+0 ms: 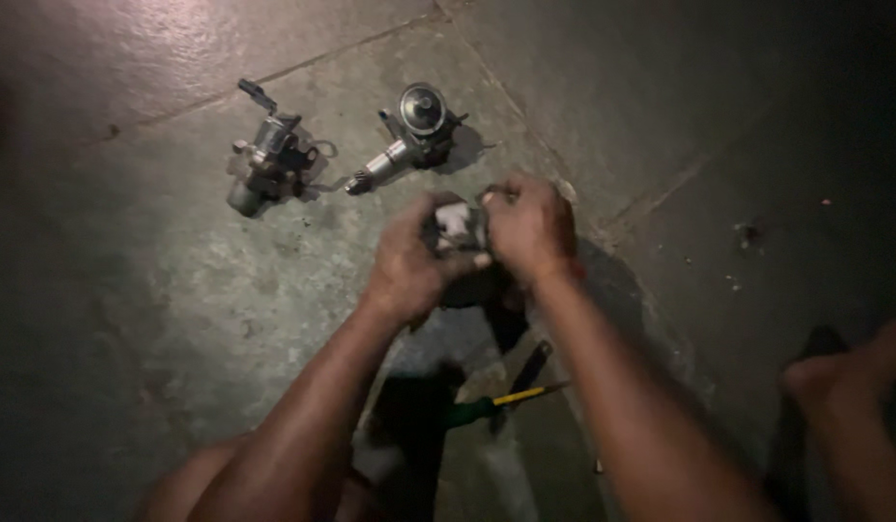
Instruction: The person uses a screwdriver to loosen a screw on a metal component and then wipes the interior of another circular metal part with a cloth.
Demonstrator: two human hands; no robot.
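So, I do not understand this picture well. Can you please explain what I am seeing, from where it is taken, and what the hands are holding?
There is one picture, taken by a camera worn on a person's head, looking down at the person's own arms. The left hand and the right hand together grip a small dark part with a white piece, held above a concrete floor. It is too dim to tell exactly what it is. On the floor beyond the hands lie two metal mechanical parts. Nearer the person lies a tool with a green and yellow shaft. At the lower right, a foot shows.
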